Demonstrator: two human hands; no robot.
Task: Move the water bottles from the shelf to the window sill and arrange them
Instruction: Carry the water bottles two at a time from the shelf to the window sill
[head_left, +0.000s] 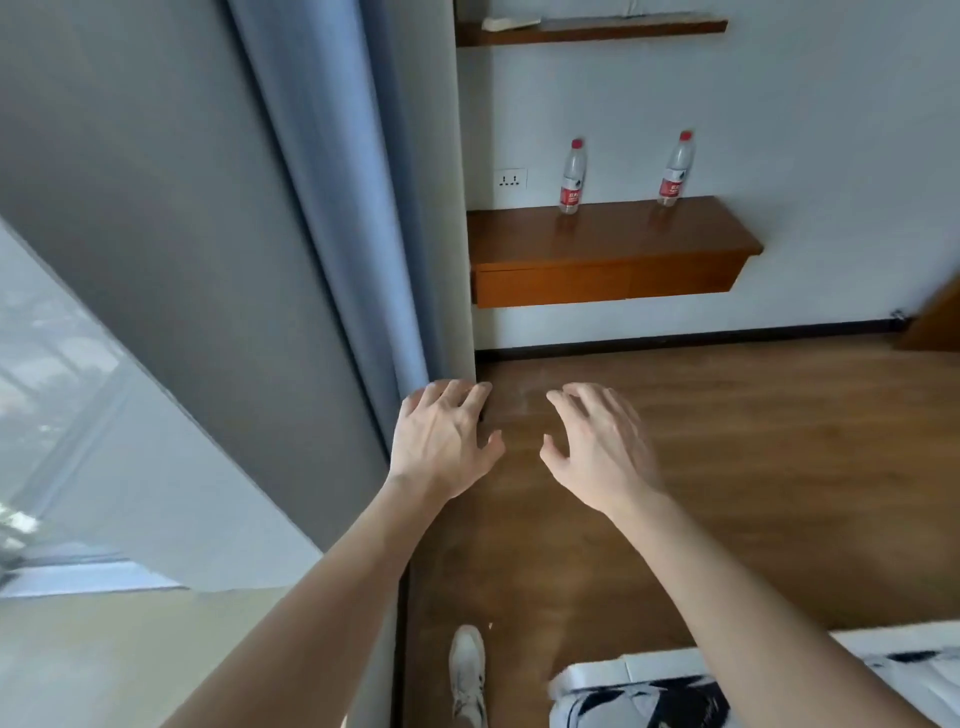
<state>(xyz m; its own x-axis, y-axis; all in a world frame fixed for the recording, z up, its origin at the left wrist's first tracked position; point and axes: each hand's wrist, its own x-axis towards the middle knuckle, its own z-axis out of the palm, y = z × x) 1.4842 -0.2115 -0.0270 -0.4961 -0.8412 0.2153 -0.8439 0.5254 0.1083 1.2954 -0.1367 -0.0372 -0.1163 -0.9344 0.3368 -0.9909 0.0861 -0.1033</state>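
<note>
Shelf (613, 244) on far wall. Left bottle (571, 179) and right bottle (675, 171) stand upright on it, well apart, ahead and slightly right of both hands. Right hand (597, 447) looks nearer than left hand (441, 441). Fingers (582, 402) spread, holding nothing.

We read no legible text, brand or number in this view. The left clear plastic water bottle with a red cap (572, 174) carries a red wrap label with white markings; we cannot resolve its characters. The right clear plastic water bottle with a red cap (675, 167) carries the same kind of red label, equally blurred. Both stand on the brown wooden wall shelf (613, 249).
</note>
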